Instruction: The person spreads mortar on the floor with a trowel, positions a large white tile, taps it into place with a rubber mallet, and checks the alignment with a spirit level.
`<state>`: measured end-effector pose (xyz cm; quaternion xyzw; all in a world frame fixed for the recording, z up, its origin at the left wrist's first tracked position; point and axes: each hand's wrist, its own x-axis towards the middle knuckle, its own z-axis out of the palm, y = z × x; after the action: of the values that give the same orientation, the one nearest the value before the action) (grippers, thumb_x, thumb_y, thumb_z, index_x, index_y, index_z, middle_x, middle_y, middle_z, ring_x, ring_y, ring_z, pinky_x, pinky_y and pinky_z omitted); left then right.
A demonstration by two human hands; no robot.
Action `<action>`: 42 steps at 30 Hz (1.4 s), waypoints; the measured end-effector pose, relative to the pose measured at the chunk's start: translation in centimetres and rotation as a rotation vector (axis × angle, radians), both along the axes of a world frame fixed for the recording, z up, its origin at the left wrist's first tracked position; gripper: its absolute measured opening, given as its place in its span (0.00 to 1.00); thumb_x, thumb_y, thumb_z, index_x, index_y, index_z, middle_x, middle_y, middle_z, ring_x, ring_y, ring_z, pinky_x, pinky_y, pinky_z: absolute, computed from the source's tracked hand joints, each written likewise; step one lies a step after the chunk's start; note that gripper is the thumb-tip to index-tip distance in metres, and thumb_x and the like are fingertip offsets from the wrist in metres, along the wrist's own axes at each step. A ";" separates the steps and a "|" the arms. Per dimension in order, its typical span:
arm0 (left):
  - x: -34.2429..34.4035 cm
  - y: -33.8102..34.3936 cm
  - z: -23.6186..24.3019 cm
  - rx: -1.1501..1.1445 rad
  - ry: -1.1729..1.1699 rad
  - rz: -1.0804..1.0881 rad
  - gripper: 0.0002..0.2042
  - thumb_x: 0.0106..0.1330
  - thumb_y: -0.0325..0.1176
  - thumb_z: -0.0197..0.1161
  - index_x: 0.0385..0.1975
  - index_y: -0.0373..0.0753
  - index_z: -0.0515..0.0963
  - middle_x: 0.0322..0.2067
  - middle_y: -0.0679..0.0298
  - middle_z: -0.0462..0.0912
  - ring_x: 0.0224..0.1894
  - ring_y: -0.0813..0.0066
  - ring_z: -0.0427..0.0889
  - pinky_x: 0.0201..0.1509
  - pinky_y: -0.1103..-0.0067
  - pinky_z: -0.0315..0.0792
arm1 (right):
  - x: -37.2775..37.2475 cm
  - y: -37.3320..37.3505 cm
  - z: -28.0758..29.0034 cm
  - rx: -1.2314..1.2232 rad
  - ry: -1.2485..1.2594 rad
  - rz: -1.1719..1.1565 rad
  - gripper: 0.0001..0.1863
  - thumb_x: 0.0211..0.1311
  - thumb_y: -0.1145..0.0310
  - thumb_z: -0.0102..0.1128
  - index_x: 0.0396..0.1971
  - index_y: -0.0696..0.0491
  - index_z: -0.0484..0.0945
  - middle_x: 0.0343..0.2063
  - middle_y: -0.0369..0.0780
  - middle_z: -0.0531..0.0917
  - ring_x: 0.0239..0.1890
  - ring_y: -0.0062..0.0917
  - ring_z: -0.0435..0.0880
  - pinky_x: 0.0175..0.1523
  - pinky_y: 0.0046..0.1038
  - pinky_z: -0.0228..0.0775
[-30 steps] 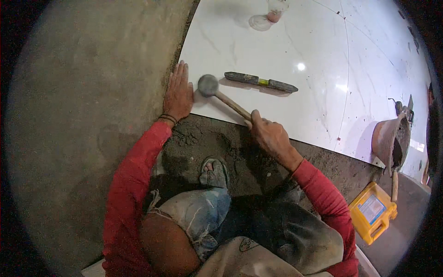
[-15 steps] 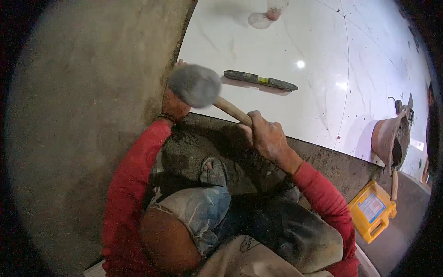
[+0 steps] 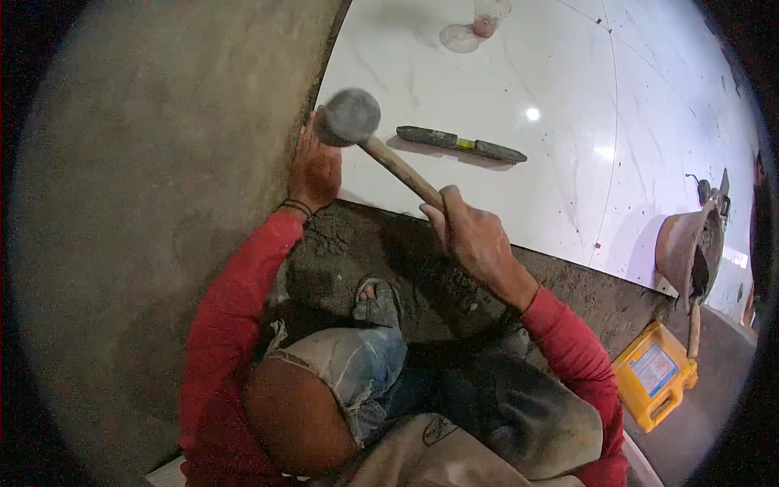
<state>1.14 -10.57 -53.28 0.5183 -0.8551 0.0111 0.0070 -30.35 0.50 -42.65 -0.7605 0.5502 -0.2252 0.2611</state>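
Note:
My right hand (image 3: 480, 243) is wrapped round the wooden handle of a rubber mallet (image 3: 351, 118), thumb along the shaft. The mallet's dark grey head is over the left edge of a white marbled tile (image 3: 487, 93), covering part of my left fingertips. Stretched out along that edge, my left hand (image 3: 315, 172) has its fingers straight and grips nothing; a dark band circles its wrist. On the tile lies a black torpedo level (image 3: 442, 138) with a yellow-green vial, to the right of the mallet head.
Dark mortar (image 3: 365, 235) borders the tile's near edge, with my sandalled foot (image 3: 376, 302) beside it. A stained bucket (image 3: 680, 252) leans at the right, near a yellow jug (image 3: 649, 377). Bare concrete floor (image 3: 162, 162) spreads at left. A clear, round object (image 3: 464, 37) sits on the tile far off.
The mallet head has shifted up and away from me, uncovering more of my left hand and the tile's near corner. My left hand stays at the edge; the level lies still.

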 end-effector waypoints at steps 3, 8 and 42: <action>-2.6 -0.2 1.2 0.265 -0.261 0.029 0.25 0.71 0.34 0.43 0.62 0.21 0.64 0.73 0.42 0.48 0.76 0.47 0.45 0.77 0.56 0.43 | -1.4 0.1 -1.3 0.033 -0.054 -0.009 0.18 0.73 0.54 0.51 0.41 0.54 0.62 0.21 0.47 0.81 0.20 0.46 0.82 0.21 0.45 0.72; -1.2 -0.1 0.8 -0.082 0.193 -0.028 0.27 0.74 0.38 0.41 0.66 0.24 0.59 0.73 0.44 0.48 0.76 0.47 0.46 0.77 0.56 0.43 | -0.4 -0.8 -1.7 0.112 0.056 -0.005 0.15 0.73 0.59 0.52 0.41 0.55 0.62 0.18 0.48 0.79 0.19 0.47 0.80 0.21 0.46 0.70; -2.7 -0.6 2.4 -0.038 0.217 -0.005 0.31 0.72 0.35 0.42 0.72 0.28 0.47 0.73 0.45 0.48 0.76 0.49 0.46 0.78 0.60 0.44 | -5.6 -18.7 -1.8 -0.192 0.243 0.130 0.23 0.71 0.44 0.49 0.38 0.52 0.76 0.19 0.49 0.80 0.23 0.50 0.82 0.28 0.48 0.73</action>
<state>-1.52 -11.18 -50.87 0.5140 -0.8503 -0.0291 0.1093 -35.93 -18.24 -44.48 -0.8375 0.5035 -0.1657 0.1326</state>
